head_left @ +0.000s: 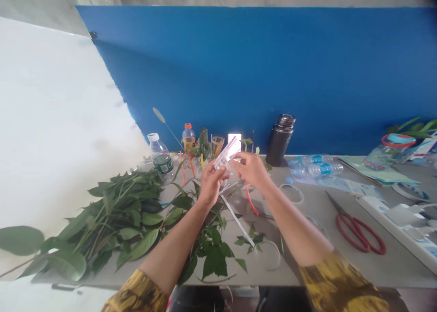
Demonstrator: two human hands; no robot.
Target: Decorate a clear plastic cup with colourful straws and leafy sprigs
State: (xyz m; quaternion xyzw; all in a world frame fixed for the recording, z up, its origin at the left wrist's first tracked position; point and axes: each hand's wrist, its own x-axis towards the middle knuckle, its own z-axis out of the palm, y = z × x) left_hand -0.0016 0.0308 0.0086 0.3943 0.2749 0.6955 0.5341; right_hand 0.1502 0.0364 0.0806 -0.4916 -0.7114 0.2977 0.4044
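Observation:
My left hand (210,184) and my right hand (251,168) are raised together over the grey table (307,212). Both are closed on a small bundle of clear and white plastic strips (226,153), the left from below, the right pinching its near end. A long white strip (237,221) trails down from the hands across leafy sprigs (213,246). A red strip (251,200) curves under my right wrist.
A heap of green leafy branches (112,216) lies at left. Plastic bottles (160,159), an orange-capped bottle (188,137) and a dark flask (280,139) stand by the blue wall. Red scissors (357,228), lying bottles (316,164) and a power strip (399,225) sit at right.

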